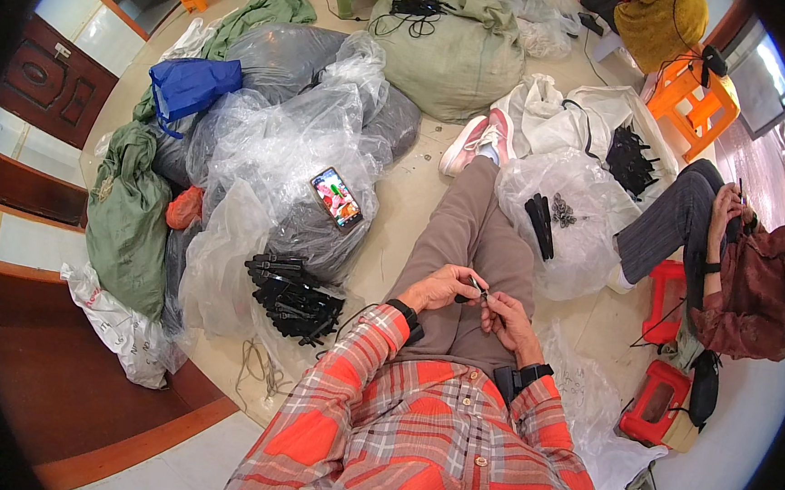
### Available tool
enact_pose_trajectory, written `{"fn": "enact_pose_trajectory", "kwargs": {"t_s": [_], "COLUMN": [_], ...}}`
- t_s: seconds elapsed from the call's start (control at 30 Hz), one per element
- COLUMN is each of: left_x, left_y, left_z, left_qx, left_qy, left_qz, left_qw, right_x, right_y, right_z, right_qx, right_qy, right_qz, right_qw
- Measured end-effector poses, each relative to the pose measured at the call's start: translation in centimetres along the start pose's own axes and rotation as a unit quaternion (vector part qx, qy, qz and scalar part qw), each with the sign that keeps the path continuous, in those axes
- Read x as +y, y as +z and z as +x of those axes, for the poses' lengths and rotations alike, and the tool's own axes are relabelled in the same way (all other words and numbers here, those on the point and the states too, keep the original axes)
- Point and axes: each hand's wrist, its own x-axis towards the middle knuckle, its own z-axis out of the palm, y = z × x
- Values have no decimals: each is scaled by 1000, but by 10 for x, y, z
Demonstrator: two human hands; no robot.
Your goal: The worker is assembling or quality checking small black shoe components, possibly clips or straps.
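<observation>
Above my lap, my left hand [441, 288] and my right hand [507, 322] meet fingertip to fingertip. Between them is a small, thin black piece [480, 291] with a shiny bit, pinched from both sides; it looks like a short strap, but most of it is hidden by fingers. To the left of my legs lies a heap of black straps with buckles [293, 297]. On a clear plastic bag [583, 254] at my right sit a few flat black straps [539, 226] beside a small pile of metal bits [563, 211].
A lit phone [337, 197] rests on plastic-wrapped bundles at left. Large green sacks [446, 62] stand ahead, with a blue bag [192, 90] at far left. At right a co-worker [753, 288] sits near red plastic frames [657, 405] and an orange stool [694, 102].
</observation>
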Motion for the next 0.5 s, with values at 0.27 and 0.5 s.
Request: {"fn": "enact_pose_trajectory", "kwargs": {"t_s": [0.27, 0.5], "left_x": [-2, -1], "left_y": [-3, -3], "left_z": [1, 0], "left_qx": [-1, -13], "left_qy": [3, 1], "left_qz": [11, 5], "left_qw": [1000, 1000], "right_x": [-1, -2], "right_y": [2, 2], "right_z": [-1, -1], "right_qx": [3, -1], "right_qy": [2, 0], "right_qz": [1, 1], "right_qw": [1000, 1000]}}
